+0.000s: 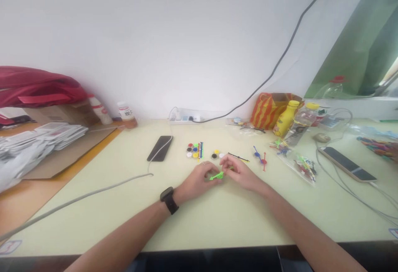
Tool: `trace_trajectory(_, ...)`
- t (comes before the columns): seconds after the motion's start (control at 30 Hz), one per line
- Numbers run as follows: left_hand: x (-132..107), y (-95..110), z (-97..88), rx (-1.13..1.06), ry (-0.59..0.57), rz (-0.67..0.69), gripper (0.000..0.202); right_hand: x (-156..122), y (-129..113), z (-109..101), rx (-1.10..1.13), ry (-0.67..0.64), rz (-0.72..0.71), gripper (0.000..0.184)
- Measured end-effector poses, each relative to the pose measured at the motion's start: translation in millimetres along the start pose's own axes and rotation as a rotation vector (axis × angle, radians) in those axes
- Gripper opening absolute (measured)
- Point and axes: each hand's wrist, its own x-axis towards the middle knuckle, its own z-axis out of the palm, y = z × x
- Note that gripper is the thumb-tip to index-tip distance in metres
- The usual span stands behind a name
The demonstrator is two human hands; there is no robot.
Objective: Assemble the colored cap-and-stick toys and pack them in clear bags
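Note:
Between my hands, just above the table, is a green plastic arrow spinner [217, 176] with a round centre. My left hand [200, 178] has its thumb and fingers closed about the arrow's pointed side. From the other side my right hand [241, 173] pinches it near the round part, and fingers hide some of it. Beyond the left hand lie small coloured discs [192, 150] beside a row of coloured arrow strips [200, 150]. A black arrow [239, 157] is past my right hand, near a few more discs [214, 155]. Finished-looking blue [257, 154] and red [264, 161] spinners lie farther right.
A black phone [160, 148] with a cable lies left of the discs. To the right are a plastic bag of coloured pieces [300, 166], a yellow bottle [286, 119], a clear bottle [301, 123] and another phone [348, 164]. A power strip [186, 117] stands by the wall.

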Motion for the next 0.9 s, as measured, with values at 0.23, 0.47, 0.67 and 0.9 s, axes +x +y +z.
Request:
trace_trajectory(0.23,0.6,-3.4,-0.2,-0.098,0.031,-0.021,0.018,-3.2,1.3,10.9,-0.066,-0.031,-0.042,0.006)
trace_trajectory(0.47,3.0,-4.4,0.8,-0.321,0.095,-0.006,0.021,-3.4,-2.0,11.4,-0.118,-0.001,-0.065,0.004)
trace_trajectory(0.67,2.0,-4.0,0.8,-0.288,0.106,0.028,0.024,-1.7,0.4,10.1,-0.184,0.037,-0.086,0.006)
trace_trajectory(0.9,2.8,-10.0,-2.9,-0.098,0.210,0.103,0.018,0.4,-1.1,0.8,-0.214,0.087,-0.065,0.010)
